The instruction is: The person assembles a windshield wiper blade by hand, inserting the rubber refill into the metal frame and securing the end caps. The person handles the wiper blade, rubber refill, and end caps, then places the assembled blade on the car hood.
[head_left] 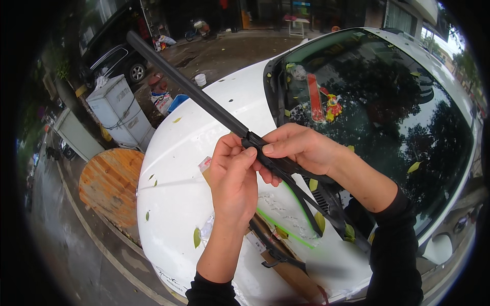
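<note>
Black wiper blade, long axis diagonal, one end toward upper left, pinched in both nearly closed hands

Hood: dark slanted script near the front edge, a short line of small block capitals beneath.
Bag: clear, green-edged; small dark print repeats in rows across the plastic.
Carton: white label, its print too small to read.
Sack: coloured print, not legible.
Shop sign: blue panel, marks too small to tell.
</note>
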`<action>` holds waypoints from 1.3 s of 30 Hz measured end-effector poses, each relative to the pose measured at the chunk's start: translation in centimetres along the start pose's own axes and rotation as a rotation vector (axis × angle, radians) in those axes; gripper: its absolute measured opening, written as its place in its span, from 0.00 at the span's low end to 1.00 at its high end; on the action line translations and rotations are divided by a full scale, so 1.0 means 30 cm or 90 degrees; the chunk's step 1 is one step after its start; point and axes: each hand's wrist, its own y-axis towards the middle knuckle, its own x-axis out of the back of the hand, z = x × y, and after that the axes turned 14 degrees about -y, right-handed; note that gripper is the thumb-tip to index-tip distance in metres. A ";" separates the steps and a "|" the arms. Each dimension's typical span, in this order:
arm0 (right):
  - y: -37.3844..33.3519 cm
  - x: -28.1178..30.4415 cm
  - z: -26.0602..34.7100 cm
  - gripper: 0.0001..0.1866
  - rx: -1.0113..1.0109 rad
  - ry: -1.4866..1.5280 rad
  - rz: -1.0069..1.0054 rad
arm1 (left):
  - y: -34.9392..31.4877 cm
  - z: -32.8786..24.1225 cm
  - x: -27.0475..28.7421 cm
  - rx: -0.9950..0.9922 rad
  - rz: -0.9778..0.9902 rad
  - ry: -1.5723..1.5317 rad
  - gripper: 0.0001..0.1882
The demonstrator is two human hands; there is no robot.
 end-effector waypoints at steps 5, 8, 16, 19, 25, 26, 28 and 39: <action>-0.011 0.004 -0.011 0.16 -0.003 -0.026 -0.038 | 0.013 -0.011 0.021 0.024 0.022 0.005 0.09; -0.009 0.010 -0.025 0.16 0.017 -0.046 0.007 | 0.016 -0.015 0.018 0.013 0.029 -0.022 0.09; -0.014 0.001 -0.017 0.14 0.026 -0.059 0.018 | 0.010 -0.009 0.004 -0.068 -0.008 -0.003 0.10; -0.015 -0.001 -0.015 0.14 0.026 -0.082 0.015 | 0.007 -0.006 0.011 -0.085 -0.008 0.015 0.11; -0.020 0.000 -0.017 0.15 0.040 -0.146 -0.005 | 0.002 -0.023 0.019 -0.089 -0.016 0.101 0.12; -0.020 0.000 -0.016 0.15 0.039 -0.163 -0.015 | -0.005 -0.029 0.019 -0.099 -0.040 0.151 0.13; -0.028 0.006 -0.016 0.16 0.046 -0.190 -0.019 | -0.001 -0.038 0.018 -0.157 -0.046 0.253 0.15; -0.029 0.036 -0.005 0.16 0.064 -0.360 0.010 | 0.026 -0.109 0.011 -0.346 0.121 0.677 0.16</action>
